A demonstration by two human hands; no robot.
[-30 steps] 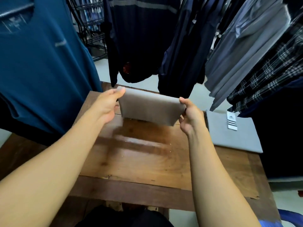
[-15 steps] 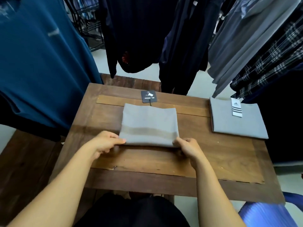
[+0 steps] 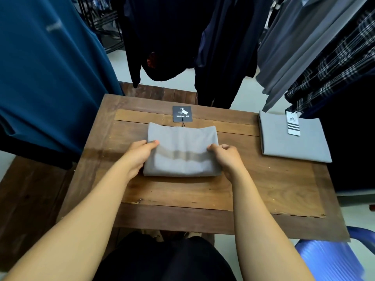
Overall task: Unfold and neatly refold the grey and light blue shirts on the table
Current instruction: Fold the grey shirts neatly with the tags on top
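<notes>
A grey shirt (image 3: 182,138), folded into a compact rectangle, lies in the middle of the wooden table (image 3: 172,191). Its black hang tag (image 3: 182,114) sits on a string just beyond its far edge. My left hand (image 3: 138,157) grips the shirt's left side with the thumb on top. On the right side, my right hand (image 3: 226,157) pinches the fabric with curled fingers. The light blue shirt (image 3: 284,145) lies folded at the table's right, away from both hands, with a white striped tag (image 3: 293,125) on its far edge.
Hanging clothes ring the table: a teal top (image 3: 46,78) at the left, dark garments (image 3: 172,37) behind, grey and plaid shirts (image 3: 324,57) at the right. A blue plastic chair (image 3: 328,260) stands at the near right corner.
The grey shirt, held up off the table a second ago, now lies flat. My hands have slid from its near corners forward onto its left and right sides.
</notes>
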